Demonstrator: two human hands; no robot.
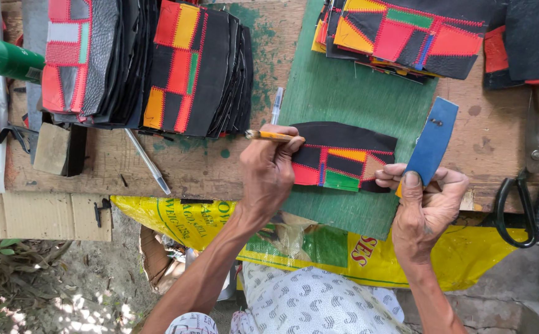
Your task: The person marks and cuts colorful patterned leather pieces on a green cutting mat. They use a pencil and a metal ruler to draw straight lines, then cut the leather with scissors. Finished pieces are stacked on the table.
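— Where does the patchwork piece [342,158] lie?
— On the green board [343,93], long axis running left to right.
— And the hands?
— The left hand [268,170] pinches a yellow pencil [268,135] pointing right at its far-left corner; the right hand [423,207] grips a blue strip [433,141], tilted far-right.

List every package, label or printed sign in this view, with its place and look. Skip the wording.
Yellow sack: hangs below the bench edge, under both hands; crumpled plastic, yellow with green and red print.
Green bottle: far left edge, lying sideways; green body, red tip, small pale label.
Cardboard sheet: lower left beneath the bench; flat, plain brown.
No screens or signs.
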